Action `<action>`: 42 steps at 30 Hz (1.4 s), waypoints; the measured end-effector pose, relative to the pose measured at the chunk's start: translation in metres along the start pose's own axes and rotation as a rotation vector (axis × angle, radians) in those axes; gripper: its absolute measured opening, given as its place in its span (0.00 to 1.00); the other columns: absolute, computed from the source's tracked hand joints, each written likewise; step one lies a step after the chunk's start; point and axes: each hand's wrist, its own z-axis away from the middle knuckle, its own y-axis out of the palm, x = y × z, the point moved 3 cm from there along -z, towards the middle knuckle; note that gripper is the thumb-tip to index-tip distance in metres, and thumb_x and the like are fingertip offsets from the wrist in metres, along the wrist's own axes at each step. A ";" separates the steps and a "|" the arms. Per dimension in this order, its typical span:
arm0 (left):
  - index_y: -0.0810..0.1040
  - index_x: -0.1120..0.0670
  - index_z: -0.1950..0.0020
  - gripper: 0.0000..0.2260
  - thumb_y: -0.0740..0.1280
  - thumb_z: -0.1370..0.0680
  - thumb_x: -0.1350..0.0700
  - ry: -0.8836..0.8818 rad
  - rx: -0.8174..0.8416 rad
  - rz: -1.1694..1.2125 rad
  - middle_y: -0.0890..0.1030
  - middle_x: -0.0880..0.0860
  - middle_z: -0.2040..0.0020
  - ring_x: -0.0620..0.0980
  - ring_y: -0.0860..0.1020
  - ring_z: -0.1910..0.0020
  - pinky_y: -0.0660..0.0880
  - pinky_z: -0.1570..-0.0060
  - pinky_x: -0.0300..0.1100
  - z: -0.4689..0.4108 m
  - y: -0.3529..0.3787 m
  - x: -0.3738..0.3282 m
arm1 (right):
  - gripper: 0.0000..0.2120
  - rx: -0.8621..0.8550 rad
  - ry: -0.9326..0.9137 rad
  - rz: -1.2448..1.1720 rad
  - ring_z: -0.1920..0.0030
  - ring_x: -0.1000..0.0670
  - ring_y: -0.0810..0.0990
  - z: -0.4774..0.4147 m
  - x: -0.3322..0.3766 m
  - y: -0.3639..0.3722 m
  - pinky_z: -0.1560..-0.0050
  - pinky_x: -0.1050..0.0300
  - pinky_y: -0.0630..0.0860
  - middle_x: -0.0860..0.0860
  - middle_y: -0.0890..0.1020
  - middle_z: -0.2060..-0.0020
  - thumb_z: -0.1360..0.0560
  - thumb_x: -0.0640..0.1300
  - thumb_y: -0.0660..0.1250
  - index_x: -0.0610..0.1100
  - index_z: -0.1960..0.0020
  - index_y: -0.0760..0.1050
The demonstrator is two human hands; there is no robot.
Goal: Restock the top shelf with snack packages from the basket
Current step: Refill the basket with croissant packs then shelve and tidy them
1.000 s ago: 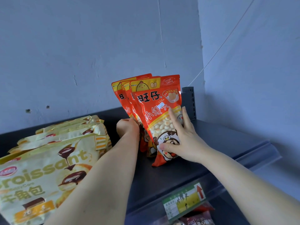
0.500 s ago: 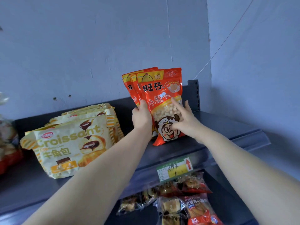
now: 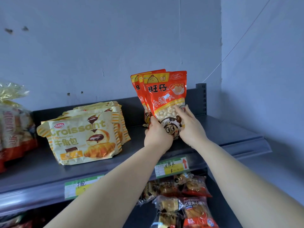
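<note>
Toward the right rear corner of the shelf (image 3: 230, 134) stand the packs (image 3: 166, 97), fanned and upright. The left hand (image 3: 158, 137) grips their lower left edge, thumb in front. The right hand (image 3: 191, 129) lays straight, closed-up fingers (image 3: 180, 111) on the front pack. Squaring the fan against the back edge before letting go should stop it toppling.
</note>
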 end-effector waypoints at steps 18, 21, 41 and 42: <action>0.57 0.51 0.23 0.31 0.67 0.23 0.55 0.224 -0.306 0.073 0.65 0.49 0.25 0.51 0.65 0.28 0.73 0.37 0.51 0.021 -0.020 -0.020 | 0.30 -0.193 -0.044 0.024 0.22 0.43 0.49 -0.001 -0.002 -0.002 0.27 0.41 0.57 0.44 0.54 0.22 0.21 0.39 0.62 0.51 0.22 0.56; 0.59 0.51 0.24 0.26 0.64 0.20 0.55 0.226 -0.244 -0.028 0.62 0.49 0.23 0.52 0.61 0.26 0.71 0.34 0.53 0.026 -0.026 -0.022 | 0.27 -0.167 -0.058 0.104 0.22 0.43 0.50 0.004 0.004 -0.004 0.26 0.41 0.57 0.44 0.54 0.22 0.19 0.45 0.60 0.49 0.22 0.57; 0.72 0.55 0.30 0.20 0.60 0.22 0.65 0.418 -0.083 -0.139 0.75 0.53 0.32 0.53 0.67 0.31 0.70 0.35 0.48 0.156 -0.184 0.086 | 0.28 0.013 0.031 0.367 0.21 0.47 0.42 0.157 0.157 0.070 0.24 0.45 0.49 0.48 0.48 0.21 0.18 0.56 0.52 0.49 0.21 0.49; 0.72 0.55 0.31 0.19 0.61 0.21 0.64 0.404 -0.082 -0.150 0.75 0.53 0.33 0.53 0.68 0.32 0.71 0.37 0.48 0.165 -0.195 0.097 | 0.28 0.032 0.037 0.355 0.21 0.47 0.42 0.169 0.170 0.080 0.24 0.45 0.49 0.48 0.48 0.21 0.18 0.56 0.51 0.49 0.21 0.49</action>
